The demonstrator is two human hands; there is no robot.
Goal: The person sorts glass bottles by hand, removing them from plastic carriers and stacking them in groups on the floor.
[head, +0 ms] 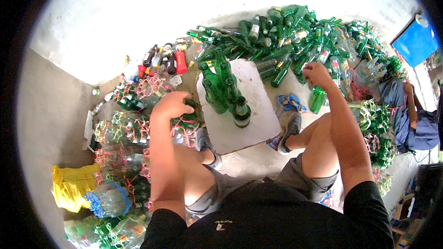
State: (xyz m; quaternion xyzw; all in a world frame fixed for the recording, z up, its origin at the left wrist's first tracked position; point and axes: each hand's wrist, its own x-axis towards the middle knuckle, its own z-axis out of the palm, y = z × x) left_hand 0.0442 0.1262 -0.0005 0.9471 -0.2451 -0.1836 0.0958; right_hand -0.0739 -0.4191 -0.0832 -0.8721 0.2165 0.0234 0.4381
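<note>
Several green glass bottles point(221, 90) stand upright in a cluster on a worn white board point(256, 117) between the feet. A darker bottle point(241, 112) stands at the cluster's near end. To the board's left, my left hand point(174, 105) has its thumb and fingers apart, with nothing seen between them; dark green glass lies behind the fingertips. My right hand point(316, 75) is curled beside the large bottle pile point(283, 38). A green bottle point(316, 100) shows just below it, partly behind the forearm. Whether the fingers grip any glass cannot be told.
Bundles of bottles tied with pink and pale string point(117, 128) line the left side, with more at the right point(375, 117). A yellow sack point(71, 186) lies lower left. Blue cord point(290, 103) lies by the right shoe. A white wall point(138, 10) rises behind the pile.
</note>
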